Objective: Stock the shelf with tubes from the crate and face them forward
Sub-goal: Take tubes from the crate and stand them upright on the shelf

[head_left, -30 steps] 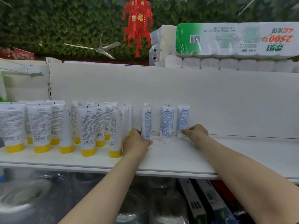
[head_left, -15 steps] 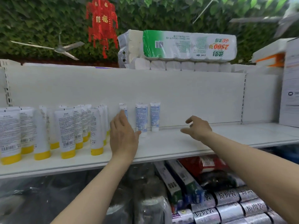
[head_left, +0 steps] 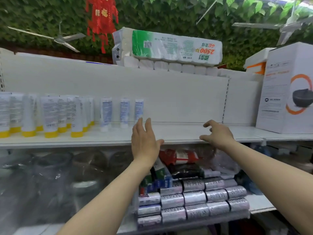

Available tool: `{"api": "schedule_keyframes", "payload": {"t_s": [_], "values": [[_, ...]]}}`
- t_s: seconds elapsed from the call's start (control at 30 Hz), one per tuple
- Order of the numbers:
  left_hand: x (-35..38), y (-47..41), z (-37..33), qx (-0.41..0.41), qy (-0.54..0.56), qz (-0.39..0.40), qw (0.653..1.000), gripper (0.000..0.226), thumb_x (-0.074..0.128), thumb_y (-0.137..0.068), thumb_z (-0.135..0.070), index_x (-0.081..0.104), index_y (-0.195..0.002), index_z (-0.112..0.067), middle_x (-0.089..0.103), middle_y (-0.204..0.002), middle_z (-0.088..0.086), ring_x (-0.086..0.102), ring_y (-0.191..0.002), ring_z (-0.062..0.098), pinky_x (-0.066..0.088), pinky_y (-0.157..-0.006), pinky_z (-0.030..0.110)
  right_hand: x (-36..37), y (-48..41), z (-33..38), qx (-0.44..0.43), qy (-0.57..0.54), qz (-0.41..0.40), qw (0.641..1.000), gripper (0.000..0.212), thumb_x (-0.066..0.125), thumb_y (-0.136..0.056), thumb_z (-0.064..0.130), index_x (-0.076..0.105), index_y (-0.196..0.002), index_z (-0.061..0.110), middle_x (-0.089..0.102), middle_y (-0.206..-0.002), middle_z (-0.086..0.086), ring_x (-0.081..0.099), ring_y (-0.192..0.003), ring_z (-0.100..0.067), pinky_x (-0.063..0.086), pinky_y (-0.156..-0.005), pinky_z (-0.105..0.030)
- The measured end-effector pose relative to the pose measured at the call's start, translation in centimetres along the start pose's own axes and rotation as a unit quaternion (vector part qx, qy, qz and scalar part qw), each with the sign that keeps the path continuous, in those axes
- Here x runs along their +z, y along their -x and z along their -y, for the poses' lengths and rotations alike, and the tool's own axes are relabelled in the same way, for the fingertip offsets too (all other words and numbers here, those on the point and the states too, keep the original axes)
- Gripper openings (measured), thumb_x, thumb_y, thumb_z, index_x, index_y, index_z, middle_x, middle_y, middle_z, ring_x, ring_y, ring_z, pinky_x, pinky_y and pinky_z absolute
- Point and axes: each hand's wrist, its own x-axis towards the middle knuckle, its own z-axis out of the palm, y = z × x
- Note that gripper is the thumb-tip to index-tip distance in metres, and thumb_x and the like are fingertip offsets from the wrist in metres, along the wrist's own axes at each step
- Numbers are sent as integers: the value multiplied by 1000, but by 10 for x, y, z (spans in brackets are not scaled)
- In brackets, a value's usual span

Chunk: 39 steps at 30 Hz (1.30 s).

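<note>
Yellow-capped tubes (head_left: 49, 116) crowd the shelf (head_left: 177, 133) at 9 o'clock of frame, caps down, barcode labels outward. At their 3 o'clock, three blue-label tubes (head_left: 124, 112) in a spaced row near the back wall, caps down, blurred. Left hand (head_left: 144, 141) at 5 o'clock of the rightmost blue tube, fingers straight, released, holding nothing, in front of the shelf's front edge. Toilet roll pack (head_left: 176, 46) up top at 12 o'clock. Silver packs (head_left: 194, 199) stacked below at 6 o'clock. Right hand (head_left: 217, 134) at 3 o'clock of the left, fingers loosely curled, empty, over the shelf edge; contact cannot tell. White box (head_left: 288, 89) on the shelf at 3 o'clock
</note>
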Motion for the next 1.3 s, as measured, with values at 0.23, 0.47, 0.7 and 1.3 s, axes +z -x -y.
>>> {"api": "schedule_keyframes", "payload": {"t_s": [0.23, 0.47, 0.7, 1.3], "values": [[72, 81, -149, -20, 80, 68, 994, 70, 74, -84, -33, 38, -142, -19, 35, -144, 7, 32, -131, 25, 40, -101, 36, -67, 50, -136, -43, 119, 25, 992, 56, 77, -80, 35, 50, -128, 25, 59, -122, -9, 51, -114, -32, 48, -83, -37], [166, 173, -277, -21, 112, 194, 974, 56, 75, -82, -28, 46, -129, -19, 39, -131, 9, 37, -119, 28, 38, -95, 34, -116, 102, -292, -26, 168, 90, 981, 61, 79, -76, 32, 50, -129, 30, 54, -121, -8, 48, -117, -30, 46, -83, -37], [253, 229, -342, 1, 93, 279, 956, 60, 76, -77, -32, 47, -128, -21, 42, -128, 8, 40, -121, 30, 37, -98, 35, -123, 127, -416, 37, 162, 121, 979, 58, 79, -77, 37, 50, -126, 28, 56, -118, -9, 50, -113, -30, 47, -88, -38], [556, 380, -343, -115, 33, 565, 816, 66, 79, -76, -35, 46, -131, -16, 43, -133, 12, 41, -123, 33, 41, -100, 41, 50, 170, -702, 250, 118, 345, 897, 46, 76, -81, 35, 56, -119, 20, 61, -123, -10, 57, -111, -29, 47, -85, -35]]}}
